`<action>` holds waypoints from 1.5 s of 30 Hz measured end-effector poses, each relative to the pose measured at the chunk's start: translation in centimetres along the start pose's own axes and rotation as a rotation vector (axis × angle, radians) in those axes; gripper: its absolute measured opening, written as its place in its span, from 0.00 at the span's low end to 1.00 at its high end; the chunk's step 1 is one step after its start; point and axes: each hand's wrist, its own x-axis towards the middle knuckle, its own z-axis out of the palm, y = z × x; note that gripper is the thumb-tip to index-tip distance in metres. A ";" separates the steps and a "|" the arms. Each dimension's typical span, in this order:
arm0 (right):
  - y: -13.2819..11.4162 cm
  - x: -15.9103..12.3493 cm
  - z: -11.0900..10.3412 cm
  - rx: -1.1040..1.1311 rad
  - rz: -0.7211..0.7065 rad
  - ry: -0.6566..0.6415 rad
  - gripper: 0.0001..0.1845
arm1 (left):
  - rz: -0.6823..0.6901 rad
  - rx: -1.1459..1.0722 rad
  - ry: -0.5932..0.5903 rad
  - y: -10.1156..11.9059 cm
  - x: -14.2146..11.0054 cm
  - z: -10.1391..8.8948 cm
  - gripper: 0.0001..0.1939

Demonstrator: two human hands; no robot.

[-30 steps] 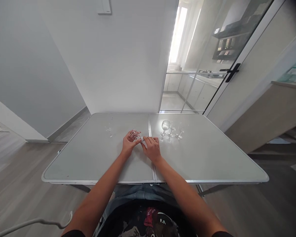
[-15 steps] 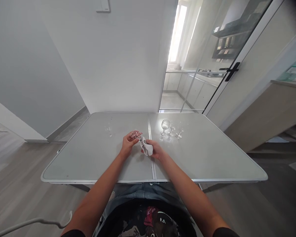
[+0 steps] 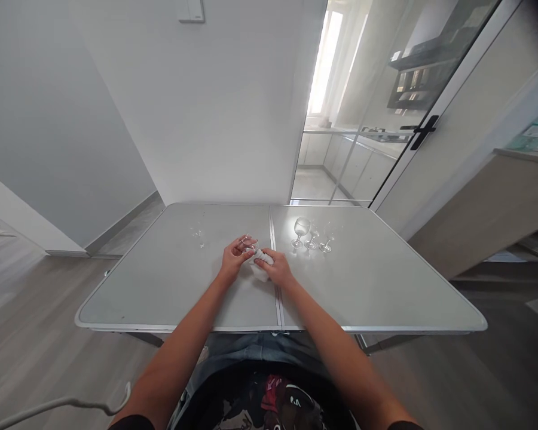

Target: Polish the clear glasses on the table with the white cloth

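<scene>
My left hand (image 3: pixel 234 258) is closed around the bowl of a clear wine glass (image 3: pixel 250 243), which lies tilted above the table. A white cloth (image 3: pixel 260 270) is pinched in my right hand (image 3: pixel 275 267), wrapped about the stem end of that glass. Part of the cloth hangs below my right fingers. The glass's base is hidden by the cloth and fingers. Both hands are close together over the table (image 3: pixel 161 286), left of its centre seam.
Several clear stemmed glasses, one a wine glass (image 3: pixel 301 227), stand on the table beyond my right hand. Another clear glass (image 3: pixel 201 239), hard to make out, is at the left. Behind the table are a wall (image 3: pixel 224 119) and a glass door (image 3: pixel 363 107).
My right hand has turned over and moved slightly up and left, so its back now shows and the cloth is wrapped closer round the stem. My left hand stays on the bowl.
</scene>
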 end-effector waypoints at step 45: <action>1.6 1.3 1.1 0.763 0.155 0.394 0.22 | 0.042 -0.095 0.013 1.2 -0.4 1.2 0.34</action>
